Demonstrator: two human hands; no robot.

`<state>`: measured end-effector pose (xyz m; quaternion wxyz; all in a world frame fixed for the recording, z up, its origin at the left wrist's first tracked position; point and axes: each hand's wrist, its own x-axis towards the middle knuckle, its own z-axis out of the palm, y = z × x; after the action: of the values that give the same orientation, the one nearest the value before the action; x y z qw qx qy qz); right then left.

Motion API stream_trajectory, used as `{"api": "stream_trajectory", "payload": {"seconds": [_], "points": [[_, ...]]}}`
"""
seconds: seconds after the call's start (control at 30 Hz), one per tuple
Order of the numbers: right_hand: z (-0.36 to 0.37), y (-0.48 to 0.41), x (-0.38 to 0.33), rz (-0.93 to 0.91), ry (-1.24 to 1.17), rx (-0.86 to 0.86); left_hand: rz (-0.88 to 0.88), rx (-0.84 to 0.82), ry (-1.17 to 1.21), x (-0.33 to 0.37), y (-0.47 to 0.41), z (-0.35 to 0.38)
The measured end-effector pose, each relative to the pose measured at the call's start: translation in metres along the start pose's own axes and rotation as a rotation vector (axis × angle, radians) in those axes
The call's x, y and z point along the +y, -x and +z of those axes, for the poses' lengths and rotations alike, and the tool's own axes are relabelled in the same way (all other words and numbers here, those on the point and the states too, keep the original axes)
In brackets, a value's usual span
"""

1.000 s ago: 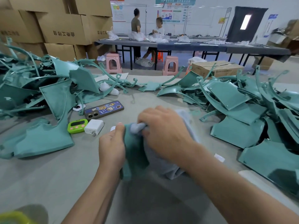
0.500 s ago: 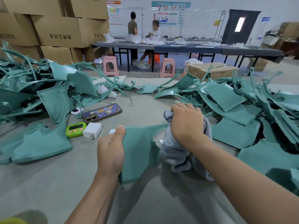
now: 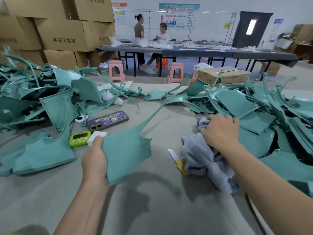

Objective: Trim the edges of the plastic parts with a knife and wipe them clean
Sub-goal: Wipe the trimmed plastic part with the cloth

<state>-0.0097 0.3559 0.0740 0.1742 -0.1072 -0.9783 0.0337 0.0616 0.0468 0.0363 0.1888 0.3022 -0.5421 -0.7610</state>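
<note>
My left hand [image 3: 94, 160] grips a flat teal plastic part [image 3: 127, 150] by its left edge, thumb on top; a thin curved arm of the part runs up and to the right. My right hand [image 3: 220, 131] holds a crumpled grey cloth [image 3: 199, 156] to the right of the part, apart from it, with the cloth's lower end lying on the table. A knife [image 3: 177, 161] with a bare blade and a yellow handle lies on the table between the part and the cloth, partly under the cloth.
Heaps of teal plastic parts lie at the left [image 3: 42, 106] and right [image 3: 264, 116] of the grey table. A phone [image 3: 108, 120], a green timer [image 3: 78, 138] and a white charger [image 3: 96, 135] sit left of centre. Cardboard boxes [image 3: 61, 34] and two people at a far table [image 3: 186, 51] stand behind.
My right hand has drawn the cloth off the part and away to the right. The left hand keeps its hold, and the knife on the table has come into sight.
</note>
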Motion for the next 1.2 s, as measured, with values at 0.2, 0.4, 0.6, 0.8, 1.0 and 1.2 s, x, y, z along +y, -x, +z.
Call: {"api": "stream_trajectory", "payload": {"seconds": [0.2, 0.4, 0.6, 0.8, 1.0, 1.2], "points": [[-0.042, 0.051, -0.065, -0.156, -0.882, -0.046, -0.046, -0.101, 0.038, -0.014, 0.02, 0.019], [-0.011, 0.084, -0.088, 0.133, -1.502, -0.44, -0.089, -0.225, 0.012, -0.02, 0.03, 0.021], [0.003, 0.088, -0.073, 0.102, -1.748, -0.527, 0.01, -0.45, -0.024, -0.018, 0.038, 0.024], [0.002, 0.096, -0.066, 0.087, -1.146, -0.043, 0.213, -0.457, 0.045, -0.02, 0.049, 0.03], [-0.007, 0.126, -0.096, -0.146, -1.597, -0.529, 0.667, -0.833, -0.421, -0.037, 0.075, 0.03], [-0.008, 0.1, -0.056, 0.244, -1.879, -0.635, 0.795, -0.414, -0.626, -0.032, 0.06, 0.025]]}}
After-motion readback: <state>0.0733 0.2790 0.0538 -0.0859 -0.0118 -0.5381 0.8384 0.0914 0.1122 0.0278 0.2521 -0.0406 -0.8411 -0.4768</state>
